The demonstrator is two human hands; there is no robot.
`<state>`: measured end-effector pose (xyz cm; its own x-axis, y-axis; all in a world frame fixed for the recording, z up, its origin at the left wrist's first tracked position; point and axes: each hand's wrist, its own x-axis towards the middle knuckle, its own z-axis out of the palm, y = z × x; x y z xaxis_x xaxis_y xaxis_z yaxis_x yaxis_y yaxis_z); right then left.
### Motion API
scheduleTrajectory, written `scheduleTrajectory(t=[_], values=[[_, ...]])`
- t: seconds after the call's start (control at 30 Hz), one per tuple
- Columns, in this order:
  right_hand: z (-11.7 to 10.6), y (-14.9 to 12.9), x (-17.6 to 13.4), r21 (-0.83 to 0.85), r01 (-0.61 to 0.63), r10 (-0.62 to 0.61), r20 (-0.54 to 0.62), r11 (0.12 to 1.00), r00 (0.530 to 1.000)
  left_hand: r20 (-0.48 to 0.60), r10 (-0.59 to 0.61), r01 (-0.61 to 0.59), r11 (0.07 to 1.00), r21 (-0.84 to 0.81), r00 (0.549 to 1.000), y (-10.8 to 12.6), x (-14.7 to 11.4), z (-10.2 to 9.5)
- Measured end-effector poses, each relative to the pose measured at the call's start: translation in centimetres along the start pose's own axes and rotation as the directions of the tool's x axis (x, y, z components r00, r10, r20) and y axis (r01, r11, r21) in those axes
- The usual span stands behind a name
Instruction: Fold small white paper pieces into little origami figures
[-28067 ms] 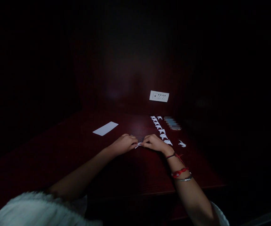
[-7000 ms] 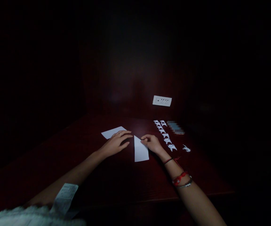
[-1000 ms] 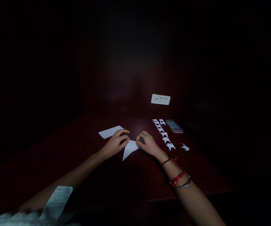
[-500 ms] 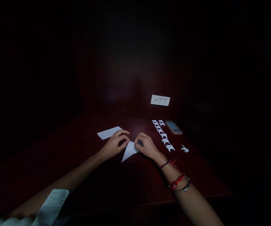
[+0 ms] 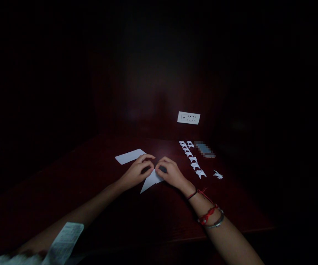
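A folded white sheet of paper (image 5: 150, 181) lies on the dark red table, one sharp corner pointing toward me. My left hand (image 5: 137, 170) pinches its upper edge between thumb and forefinger, the other fingers curved above. Close beside it, my right hand (image 5: 171, 172) presses or pinches the same paper with thumb and forefinger, covering its right part. The fingertips of both hands nearly meet at the paper's top. Behind my left hand rests a flat white paper strip (image 5: 130, 156), its right end partly hidden by the fingers.
Right of my hands, several small folded paper pieces (image 5: 194, 162) stand in a line. A separate folded paper piece (image 5: 218, 174) sits farther right, and a blurred flat object (image 5: 204, 149) lies behind. A white wall socket (image 5: 188, 117) is on the back panel.
My left hand has shifted slightly right and my right hand slightly left, so the fingertips are closer together. The paper's near corner has turned a little to the left.
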<state>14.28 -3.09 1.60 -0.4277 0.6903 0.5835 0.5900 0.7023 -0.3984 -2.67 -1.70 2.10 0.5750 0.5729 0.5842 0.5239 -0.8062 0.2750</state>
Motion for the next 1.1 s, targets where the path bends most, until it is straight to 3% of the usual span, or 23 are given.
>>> scheduleTrajectory(t=[0.27,0.53,0.67,0.77,0.87,0.97,1.03,1.1], values=[[-0.2,0.3,0.1,0.057,0.042,-0.046,0.06,0.997,0.997,-0.021,0.031,-0.031,0.999,0.019,0.999,0.1,-0.2,-0.1],[-2.0,2.0,-0.4,-0.016,-0.012,0.013,0.118,1.0,0.993,-0.151,-0.079,0.083,0.996,0.021,0.985,-1.1,-0.2,-0.4],[-2.4,3.0,-0.6,-0.063,-0.023,0.03,0.1,0.998,0.995,-0.193,-0.085,0.094,0.995,0.037,0.978,-1.6,-0.2,-0.8],[-2.5,4.0,-0.8,-0.139,-0.075,0.087,0.08,0.987,0.993,-0.282,-0.103,0.13,0.988,0.077,0.954,-2.2,-0.5,-1.5],[-2.5,4.6,-0.9,-0.17,-0.121,0.12,-0.012,0.978,0.993,-0.368,-0.092,0.152,0.979,0.135,0.925,-2.2,-0.8,-1.9],[-2.3,4.4,-0.9,-0.139,-0.106,0.098,-0.061,0.985,0.993,-0.224,0.026,0.009,0.988,0.155,0.974,-1.2,-0.8,-1.6],[-2.0,4.1,-0.9,-0.113,-0.077,0.079,0.015,0.991,0.997,-0.011,0.135,-0.133,0.985,0.108,0.991,-0.3,-0.8,-1.1],[-1.7,4.0,-0.9,-0.095,-0.053,0.067,0.16,0.994,0.985,0.183,0.197,-0.204,0.979,0.024,0.963,0.4,-0.8,-0.6]])
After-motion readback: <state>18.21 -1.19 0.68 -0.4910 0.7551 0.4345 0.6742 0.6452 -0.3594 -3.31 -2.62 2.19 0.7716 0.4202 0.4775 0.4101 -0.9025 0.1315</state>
